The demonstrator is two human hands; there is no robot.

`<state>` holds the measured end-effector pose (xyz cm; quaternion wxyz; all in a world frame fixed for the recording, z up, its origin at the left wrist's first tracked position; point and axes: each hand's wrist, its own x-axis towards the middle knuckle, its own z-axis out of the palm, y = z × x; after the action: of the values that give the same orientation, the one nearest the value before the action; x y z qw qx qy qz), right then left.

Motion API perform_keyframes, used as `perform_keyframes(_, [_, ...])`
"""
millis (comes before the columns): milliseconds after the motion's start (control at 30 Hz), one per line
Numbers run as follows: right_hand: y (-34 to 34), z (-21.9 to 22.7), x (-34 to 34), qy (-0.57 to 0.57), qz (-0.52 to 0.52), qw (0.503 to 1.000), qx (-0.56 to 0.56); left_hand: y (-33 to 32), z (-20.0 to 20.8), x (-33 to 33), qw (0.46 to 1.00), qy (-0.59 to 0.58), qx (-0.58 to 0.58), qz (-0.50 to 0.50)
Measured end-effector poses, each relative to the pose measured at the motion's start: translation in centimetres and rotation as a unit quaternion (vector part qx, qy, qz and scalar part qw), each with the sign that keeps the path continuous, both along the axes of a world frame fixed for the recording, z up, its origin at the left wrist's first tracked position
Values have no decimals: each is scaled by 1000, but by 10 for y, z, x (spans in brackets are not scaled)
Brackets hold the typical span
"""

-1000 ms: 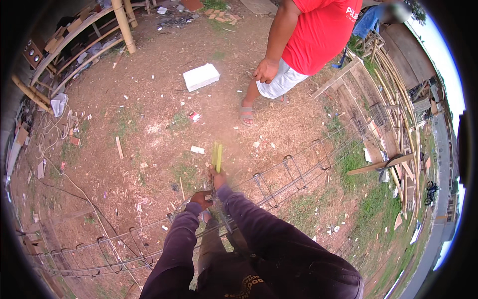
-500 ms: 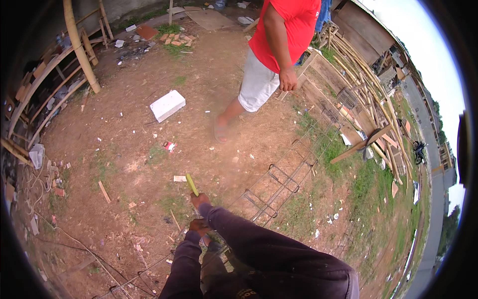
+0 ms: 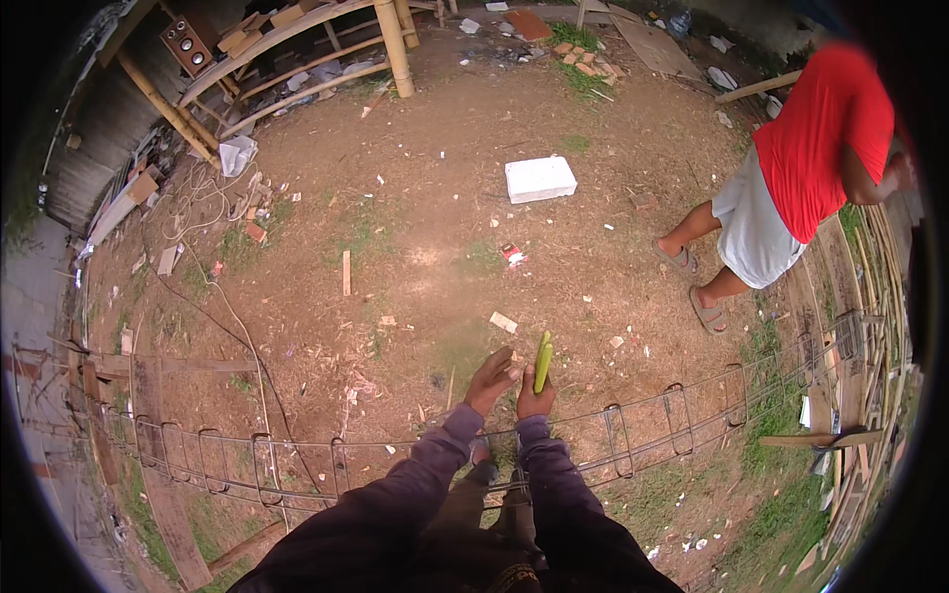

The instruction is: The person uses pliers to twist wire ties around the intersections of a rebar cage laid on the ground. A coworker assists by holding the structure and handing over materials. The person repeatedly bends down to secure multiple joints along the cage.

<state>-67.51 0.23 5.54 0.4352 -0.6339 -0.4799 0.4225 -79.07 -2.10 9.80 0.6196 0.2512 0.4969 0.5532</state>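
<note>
My right hand (image 3: 535, 398) is closed around a yellow-green two-handled tool (image 3: 544, 364), which points up and away from me; its other end is hidden in my fist. Just left of it, my left hand (image 3: 490, 381) is held out with the fingers apart and nothing in it. Both hands are in front of a long steel rebar cage (image 3: 618, 440) with square stirrups, which runs across from left to right near my legs. My forearms partly cover its middle.
A person in a red shirt (image 3: 825, 138) stands at the right. A white block (image 3: 541, 180) lies on the dirt ahead. A bamboo bench (image 3: 395, 49) is at the far left, with a pale rope (image 3: 237, 316) below. Planks and bamboo poles (image 3: 875, 296) lie along the right.
My view has swung left, so the scene lies further right. My left hand has come up from beside my right forearm to next to the tool. The person in red has turned and stepped right.
</note>
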Motion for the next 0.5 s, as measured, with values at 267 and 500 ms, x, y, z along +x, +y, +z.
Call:
perform_keyframes(267, [-20,-49,-1,-63,33,991,-114,83,69,66,945,291,-92,114])
perform_keyframes(500, [20,44,39,185,361,904,-136,99,69,6,961,20,12,-275])
